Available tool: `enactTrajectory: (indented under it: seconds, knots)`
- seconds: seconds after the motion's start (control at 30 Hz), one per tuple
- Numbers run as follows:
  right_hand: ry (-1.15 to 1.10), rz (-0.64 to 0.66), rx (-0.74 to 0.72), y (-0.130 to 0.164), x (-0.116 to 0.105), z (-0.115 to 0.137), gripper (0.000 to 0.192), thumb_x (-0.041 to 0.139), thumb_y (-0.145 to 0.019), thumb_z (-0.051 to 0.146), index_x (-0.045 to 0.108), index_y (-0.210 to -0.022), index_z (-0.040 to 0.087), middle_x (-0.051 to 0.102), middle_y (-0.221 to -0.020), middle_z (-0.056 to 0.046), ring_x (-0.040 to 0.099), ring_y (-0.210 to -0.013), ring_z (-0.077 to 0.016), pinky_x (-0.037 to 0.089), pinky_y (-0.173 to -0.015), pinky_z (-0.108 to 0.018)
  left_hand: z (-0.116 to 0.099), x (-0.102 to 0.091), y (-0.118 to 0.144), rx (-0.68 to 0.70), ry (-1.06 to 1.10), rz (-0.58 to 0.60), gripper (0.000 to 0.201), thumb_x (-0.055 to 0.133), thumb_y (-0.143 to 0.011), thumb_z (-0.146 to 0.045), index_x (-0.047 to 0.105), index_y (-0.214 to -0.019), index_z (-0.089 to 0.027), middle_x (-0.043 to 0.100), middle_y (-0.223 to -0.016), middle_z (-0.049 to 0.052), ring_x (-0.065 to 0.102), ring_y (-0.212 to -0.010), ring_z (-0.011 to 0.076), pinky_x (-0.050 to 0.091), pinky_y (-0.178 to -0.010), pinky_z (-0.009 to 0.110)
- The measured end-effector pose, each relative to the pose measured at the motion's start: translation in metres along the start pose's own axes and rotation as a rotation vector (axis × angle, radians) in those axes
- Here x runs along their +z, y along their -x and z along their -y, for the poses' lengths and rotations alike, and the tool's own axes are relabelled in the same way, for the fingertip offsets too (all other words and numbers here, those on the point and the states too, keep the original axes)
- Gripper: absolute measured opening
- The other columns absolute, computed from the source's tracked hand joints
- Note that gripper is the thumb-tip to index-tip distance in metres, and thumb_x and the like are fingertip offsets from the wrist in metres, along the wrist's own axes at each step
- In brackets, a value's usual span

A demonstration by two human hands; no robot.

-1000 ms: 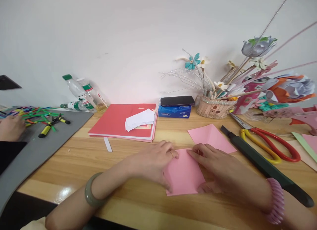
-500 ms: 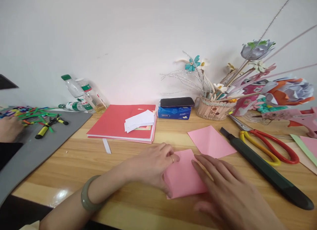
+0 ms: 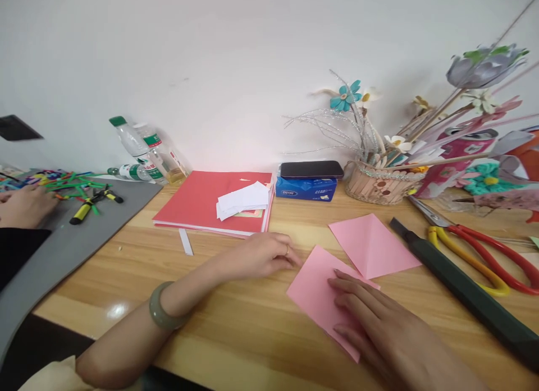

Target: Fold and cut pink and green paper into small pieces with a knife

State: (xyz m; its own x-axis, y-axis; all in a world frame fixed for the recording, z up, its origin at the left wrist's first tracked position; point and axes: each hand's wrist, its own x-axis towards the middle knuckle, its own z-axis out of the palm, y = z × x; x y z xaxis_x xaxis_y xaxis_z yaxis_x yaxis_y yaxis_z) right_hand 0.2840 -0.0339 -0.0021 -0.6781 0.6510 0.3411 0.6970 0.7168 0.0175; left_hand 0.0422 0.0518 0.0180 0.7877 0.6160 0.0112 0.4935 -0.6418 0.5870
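Since the last frame, our pink sheet (image 3: 318, 290) has swung round from squarish to slantwise, one corner pointing up. Our left hand (image 3: 263, 256) has come off its left edge, and our right has moved from beside it to lie across it. The view has shifted a little too.

Position: sheet lies on the table (image 3: 252, 335), lower centre-right of the frame, its upper right edge meeting or almost meeting a second pink sheet (image 3: 374, 248); contact uncertain.

Right hand (image 3: 379, 315): fingers extended, slightly spread, laid over the sheet's right half, not pinching. Left hand: fingers loosely curled, tips just beside the upper left edge. We see nothing in it, but the palm is hidden, so we cannot tell how far it is closed.

Step in hand, as we judge it: turning and squaring the sheet under the right palm. A next move, we reckon, calls for left fingertips steadying the near edge and even pressure from the right.

Right of frame: scissors (image 3: 435, 215), beyond the dark-handled tool (image 3: 458, 284).
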Motion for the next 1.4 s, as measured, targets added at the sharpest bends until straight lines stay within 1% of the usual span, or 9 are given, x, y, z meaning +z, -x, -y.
enactTrajectory:
  seconds: [0.23,0.33,0.5,0.6,0.83,0.93,1.13,1.23,1.4]
  knots:
    - [0.016,0.008,-0.134,-0.007,0.001,-0.002,0.037,0.033,-0.091,0.024,0.065,-0.110,0.021,0.061,-0.118,-0.007,0.056,-0.109,-0.0257,0.055,-0.079,-0.040,-0.004,0.007,0.001,0.107,-0.113,-0.031,0.026,0.049,-0.091,-0.019,0.063,-0.113,-0.021,0.054,-0.126,0.005,0.048,-0.116,0.0165,0.036,-0.097,0.024]
    - [-0.024,0.028,-0.137,-0.007,-0.001,-0.004,0.038,0.032,-0.092,0.024,0.062,-0.115,0.022,0.057,-0.122,-0.007,0.053,-0.112,-0.0262,0.054,-0.081,-0.040,-0.004,0.009,-0.001,0.126,-0.198,-0.019,0.031,0.046,-0.093,-0.025,0.058,-0.121,-0.020,0.048,-0.136,0.004,0.046,-0.116,0.0195,0.035,-0.099,0.029]
    - [-0.070,0.058,-0.134,-0.005,0.000,-0.003,0.036,0.039,-0.090,0.023,0.058,-0.121,0.023,0.050,-0.130,-0.007,0.046,-0.119,-0.0250,0.051,-0.085,-0.038,-0.005,0.017,-0.003,0.249,-0.329,-0.073,0.040,0.049,-0.090,-0.038,0.056,-0.123,-0.017,0.047,-0.137,0.006,0.039,-0.123,0.0254,0.030,-0.105,0.037]
    - [-0.075,0.060,-0.198,-0.007,0.002,0.003,0.037,0.047,-0.087,0.024,0.055,-0.123,0.023,0.051,-0.131,-0.006,0.045,-0.120,-0.0236,0.049,-0.089,-0.037,-0.010,0.022,-0.003,0.330,-0.307,-0.085,0.038,0.043,-0.094,-0.034,0.056,-0.121,-0.010,0.055,-0.128,0.009,0.036,-0.129,0.0215,0.024,-0.110,0.034]
    - [0.041,-0.159,-0.214,-0.002,0.006,0.016,0.033,0.039,-0.089,0.016,0.061,-0.114,0.017,0.063,-0.117,-0.005,0.055,-0.111,-0.0194,0.049,-0.088,-0.032,-0.027,0.025,-0.001,0.317,-0.336,0.115,0.054,0.040,-0.094,-0.037,0.036,-0.135,-0.002,0.040,-0.140,0.013,0.028,-0.134,0.0166,0.019,-0.111,0.024]
    - [0.138,-0.134,-0.234,0.011,0.002,0.019,0.034,0.038,-0.088,0.013,0.060,-0.115,0.013,0.060,-0.119,-0.009,0.055,-0.110,-0.0182,0.049,-0.088,-0.027,-0.028,0.026,-0.001,0.300,-0.454,0.145,0.059,0.040,-0.093,-0.042,0.036,-0.134,0.000,0.036,-0.142,0.016,0.024,-0.136,0.0184,0.018,-0.112,0.026]
    - [0.245,-0.140,-0.225,0.023,-0.001,0.024,0.033,0.044,-0.089,0.032,0.062,-0.111,0.014,0.060,-0.118,-0.008,0.059,-0.106,-0.0206,0.054,-0.081,-0.030,-0.018,0.034,0.005,0.177,-0.727,0.012,0.060,0.047,-0.088,-0.048,0.050,-0.121,0.002,0.049,-0.130,0.022,0.043,-0.125,0.0276,0.033,-0.106,0.035]
    - [0.225,-0.141,-0.170,0.023,0.000,0.027,0.036,0.044,-0.090,0.035,0.062,-0.111,0.013,0.060,-0.119,-0.007,0.058,-0.106,-0.0206,0.054,-0.080,-0.030,-0.008,0.037,0.007,0.101,-0.802,-0.111,0.037,0.050,-0.091,-0.032,0.058,-0.110,-0.001,0.057,-0.121,0.022,0.050,-0.120,0.0282,0.039,-0.101,0.037]
    - [0.121,-0.177,-0.086,0.020,0.001,0.029,0.034,0.042,-0.091,0.035,0.063,-0.110,0.015,0.063,-0.116,-0.004,0.059,-0.105,-0.0172,0.052,-0.084,-0.027,-0.004,0.037,0.002,0.183,-0.652,-0.178,0.031,0.037,-0.095,-0.014,0.050,-0.123,-0.008,0.047,-0.135,0.013,0.034,-0.131,0.0202,0.035,-0.106,0.033]
